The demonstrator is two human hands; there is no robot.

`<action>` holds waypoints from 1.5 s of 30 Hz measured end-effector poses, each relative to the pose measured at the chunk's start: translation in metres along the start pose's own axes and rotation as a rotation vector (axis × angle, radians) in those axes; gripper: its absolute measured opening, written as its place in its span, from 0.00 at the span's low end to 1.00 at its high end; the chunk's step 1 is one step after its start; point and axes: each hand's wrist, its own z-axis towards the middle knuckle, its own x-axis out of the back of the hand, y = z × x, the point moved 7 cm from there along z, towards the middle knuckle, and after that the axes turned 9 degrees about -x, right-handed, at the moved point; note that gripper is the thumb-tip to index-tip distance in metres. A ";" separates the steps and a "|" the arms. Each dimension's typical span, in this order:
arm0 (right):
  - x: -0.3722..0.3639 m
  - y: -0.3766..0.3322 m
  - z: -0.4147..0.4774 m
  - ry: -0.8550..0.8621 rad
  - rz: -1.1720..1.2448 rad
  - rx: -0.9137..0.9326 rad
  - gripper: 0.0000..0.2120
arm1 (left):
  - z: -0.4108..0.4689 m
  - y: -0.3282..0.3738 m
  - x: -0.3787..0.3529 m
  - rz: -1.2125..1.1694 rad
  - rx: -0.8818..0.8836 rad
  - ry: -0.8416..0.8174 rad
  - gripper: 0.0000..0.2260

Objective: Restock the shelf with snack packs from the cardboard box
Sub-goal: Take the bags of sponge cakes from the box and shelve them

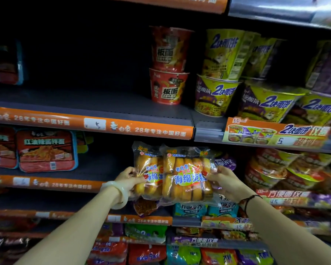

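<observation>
Two clear snack packs of golden sponge cakes overlap in front of the shelves. My left hand grips the left snack pack by its left edge. My right hand grips the right snack pack by its right edge. Both packs are held upright, just below the orange-edged shelf, whose dark middle stretch is bare. The cardboard box is out of view.
Two stacked red noodle cups stand on that shelf, with yellow-purple noodle bowls to their right. Red noodle trays sit lower left. Lower shelves hold teal packs and other bagged noodles.
</observation>
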 end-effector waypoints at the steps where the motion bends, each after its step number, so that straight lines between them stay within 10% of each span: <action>1: 0.000 0.000 0.002 0.000 -0.006 0.000 0.09 | 0.003 -0.002 0.000 0.008 0.007 -0.002 0.10; 9: -0.010 0.002 0.013 0.008 0.021 -0.019 0.08 | 0.014 -0.003 0.008 -0.031 0.020 0.043 0.10; 30: -0.092 -0.021 0.019 0.132 -0.216 0.135 0.11 | 0.024 -0.004 0.018 0.221 0.030 -0.187 0.53; 37: -0.098 -0.002 0.011 -0.201 -0.376 0.024 0.34 | 0.012 0.014 0.014 0.361 -0.063 -0.166 0.28; 45: -0.101 -0.011 -0.002 -0.110 -0.422 0.111 0.27 | 0.009 0.018 0.004 0.454 -0.088 -0.381 0.45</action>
